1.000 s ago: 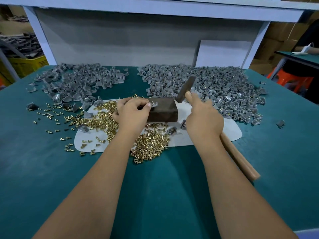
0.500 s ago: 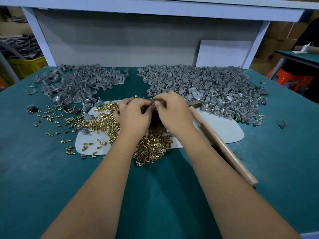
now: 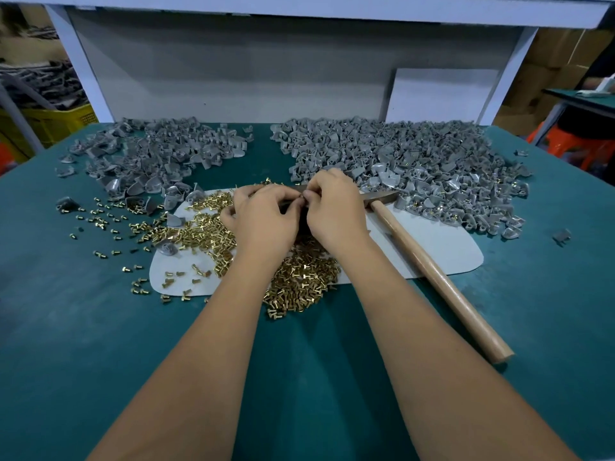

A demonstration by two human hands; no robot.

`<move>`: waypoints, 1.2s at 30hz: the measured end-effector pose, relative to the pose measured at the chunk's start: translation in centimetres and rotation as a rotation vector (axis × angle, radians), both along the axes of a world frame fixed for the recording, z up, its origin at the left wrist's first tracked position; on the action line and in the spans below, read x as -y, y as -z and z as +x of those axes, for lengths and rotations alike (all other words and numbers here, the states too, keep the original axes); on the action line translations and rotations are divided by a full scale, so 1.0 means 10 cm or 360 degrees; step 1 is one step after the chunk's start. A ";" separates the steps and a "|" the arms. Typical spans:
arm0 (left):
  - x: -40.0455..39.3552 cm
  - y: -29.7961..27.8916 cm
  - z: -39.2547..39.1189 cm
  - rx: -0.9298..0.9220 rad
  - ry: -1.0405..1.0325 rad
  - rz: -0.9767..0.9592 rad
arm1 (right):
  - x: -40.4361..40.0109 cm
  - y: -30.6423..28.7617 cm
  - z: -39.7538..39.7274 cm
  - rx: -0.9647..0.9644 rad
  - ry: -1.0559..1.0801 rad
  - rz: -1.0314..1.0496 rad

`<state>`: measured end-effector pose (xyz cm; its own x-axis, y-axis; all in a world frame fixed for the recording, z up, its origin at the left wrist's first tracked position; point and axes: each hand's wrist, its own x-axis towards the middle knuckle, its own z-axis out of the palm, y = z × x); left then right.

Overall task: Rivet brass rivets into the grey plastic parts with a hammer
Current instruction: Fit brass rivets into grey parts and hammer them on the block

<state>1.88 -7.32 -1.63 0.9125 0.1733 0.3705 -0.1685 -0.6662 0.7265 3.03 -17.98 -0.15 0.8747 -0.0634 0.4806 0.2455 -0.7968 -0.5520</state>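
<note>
Above the heap of small brass rivets (image 3: 299, 277), the left hand (image 3: 263, 221) and right hand (image 3: 336, 211) meet, each grip pinching something too small to identify; the wooden-handled hammer (image 3: 432, 271) lies on the green desk (image 3: 100, 327) just right of them, grey plastic parts (image 3: 416, 161) beyond.

Head view of a teal-covered worktable (image 3: 100, 327). The left hand (image 3: 266, 221) and right hand (image 3: 336, 211) meet fingertip to fingertip above a pale grey oval mat (image 3: 442, 251), fingers curled and pinching at a small item too hidden to identify. A wooden-handled hammer (image 3: 436, 277) lies on the mat just right of the right hand, its dark metal head partly behind that hand and its handle running toward the near right. Loose brass rivets (image 3: 299, 281) are heaped on the mat under the wrists and scattered leftward. Two piles of grey plastic parts lie beyond: a smaller left pile (image 3: 156, 158) and a larger right pile (image 3: 416, 164).
</note>
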 end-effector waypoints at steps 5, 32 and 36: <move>0.02 0.00 -0.01 -0.0028 -0.0053 0.0016 | -0.01 0.07 -0.01 0.0094 0.0051 0.0064; -0.03 0.00 0.02 -0.0089 0.0066 -0.0152 | 0.17 -0.01 -0.07 -0.0092 -0.0117 0.0521; -0.04 0.01 0.04 -0.0083 0.0082 -0.0178 | 0.17 -0.01 -0.08 -0.0121 -0.0158 0.0506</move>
<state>2.29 -6.93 -1.76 0.9388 0.1634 0.3033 -0.1603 -0.5719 0.8045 2.23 -19.71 -0.02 0.9166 -0.1124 0.3836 0.2619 -0.5562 -0.7887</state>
